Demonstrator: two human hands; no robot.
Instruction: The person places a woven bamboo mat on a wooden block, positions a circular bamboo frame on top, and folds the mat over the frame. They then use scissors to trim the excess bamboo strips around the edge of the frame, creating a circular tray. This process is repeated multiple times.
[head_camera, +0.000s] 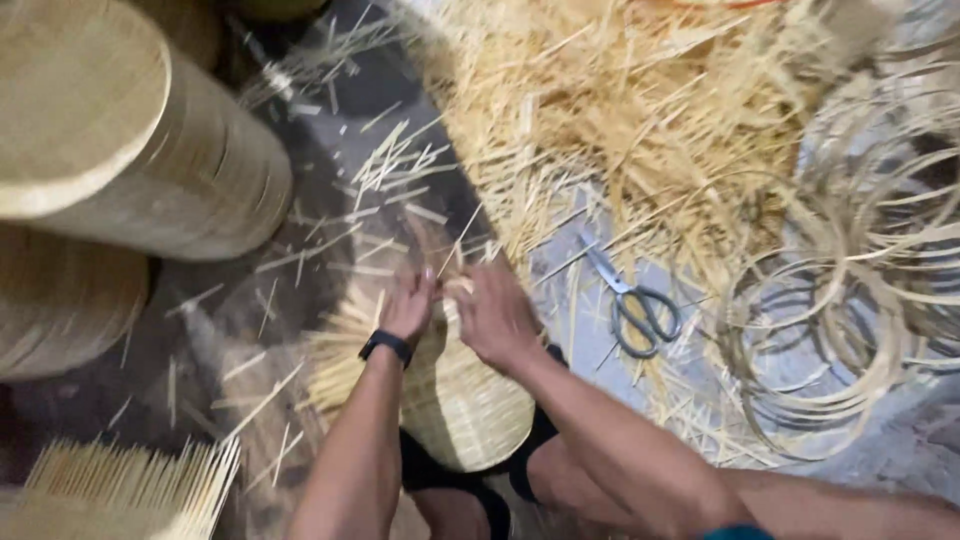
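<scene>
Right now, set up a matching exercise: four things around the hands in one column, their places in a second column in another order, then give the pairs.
Things:
1. scissors
2. stack of woven trays
3. coiled bamboo hoops
4. round woven piece

Places:
A. far right, on the floor
B. under both hands, on the person's lap
C. upper left, piled tall
D. just right of the right hand, on the floor among strips

Pairs: 1-D, 2-C, 3-A, 4-B. The left hand also rests on the woven piece.
</scene>
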